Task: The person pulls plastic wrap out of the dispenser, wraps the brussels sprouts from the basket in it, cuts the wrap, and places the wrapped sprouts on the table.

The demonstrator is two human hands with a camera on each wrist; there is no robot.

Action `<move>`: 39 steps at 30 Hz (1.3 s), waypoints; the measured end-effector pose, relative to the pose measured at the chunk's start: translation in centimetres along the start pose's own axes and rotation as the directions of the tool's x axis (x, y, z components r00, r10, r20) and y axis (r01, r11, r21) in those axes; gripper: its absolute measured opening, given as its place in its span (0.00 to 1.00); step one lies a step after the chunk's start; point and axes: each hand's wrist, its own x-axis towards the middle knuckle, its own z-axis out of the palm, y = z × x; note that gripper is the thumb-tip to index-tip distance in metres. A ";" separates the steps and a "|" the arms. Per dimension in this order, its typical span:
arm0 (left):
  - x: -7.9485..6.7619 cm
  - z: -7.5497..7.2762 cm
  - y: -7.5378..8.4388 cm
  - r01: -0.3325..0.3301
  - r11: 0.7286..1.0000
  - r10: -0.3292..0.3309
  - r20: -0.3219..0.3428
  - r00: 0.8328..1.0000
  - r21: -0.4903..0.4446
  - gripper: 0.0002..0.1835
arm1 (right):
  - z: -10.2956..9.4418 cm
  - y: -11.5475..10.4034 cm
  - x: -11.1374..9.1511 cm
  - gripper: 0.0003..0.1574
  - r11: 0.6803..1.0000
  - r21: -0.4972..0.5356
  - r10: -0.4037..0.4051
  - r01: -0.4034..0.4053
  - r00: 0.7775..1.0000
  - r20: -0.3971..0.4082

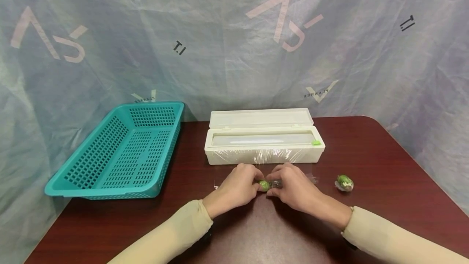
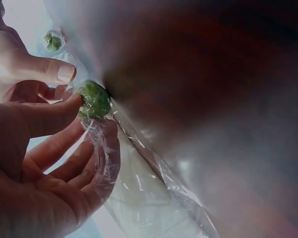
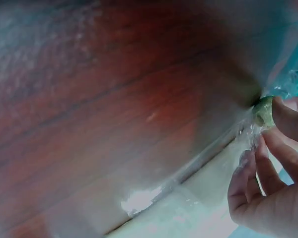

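Note:
In the head view my left hand (image 1: 238, 186) pinches a small green vegetable (image 1: 264, 185) wrapped in cling film, its thumb against one side. My right hand (image 1: 294, 184) holds the gathered cling film (image 1: 276, 183) at the vegetable's right end, with fingers and thumb curled. The left wrist view shows the vegetable (image 2: 94, 99) dark green under shiny film, and crinkled film (image 2: 107, 153) spreads over the left fingers. In the right wrist view the thumb lies by the vegetable (image 3: 263, 112), above the bent fingers (image 3: 265, 168).
Just behind the hands stands a white cling film box (image 1: 264, 156), lid raised, film hanging over its front. A second wrapped green vegetable (image 1: 344, 183) lies to the right. At the left is a teal plastic basket (image 1: 161, 174). A grey printed curtain (image 1: 227, 44) hangs behind the table (image 1: 366, 146).

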 end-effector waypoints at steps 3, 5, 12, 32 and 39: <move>0.2 -0.1 -0.2 0.016 1.000 -0.016 0.016 1.000 0.002 0.04 | 0.3 -0.1 0.1 0.16 1.000 0.002 0.013 -0.013 1.000 0.000; 0.3 -0.1 -0.3 0.023 1.000 -0.023 0.020 1.000 0.008 0.03 | 0.4 0.0 0.2 0.16 1.000 0.000 0.019 -0.019 1.000 0.000; 0.3 0.1 -0.4 0.021 0.991 -0.020 -0.009 1.000 0.135 0.04 | 0.6 0.4 0.9 0.12 0.998 0.066 0.005 -0.007 1.000 0.025; -0.2 0.0 -0.1 -0.030 0.996 0.038 -0.084 0.996 0.088 0.14 | -0.4 1.2 2.2 0.08 0.998 0.065 -0.023 0.016 0.994 0.107; 1.0 0.3 -0.5 0.016 0.994 -0.006 -0.098 0.995 0.108 0.12 | -0.2 1.0 2.4 0.08 1.000 -0.013 0.028 -0.027 0.996 0.088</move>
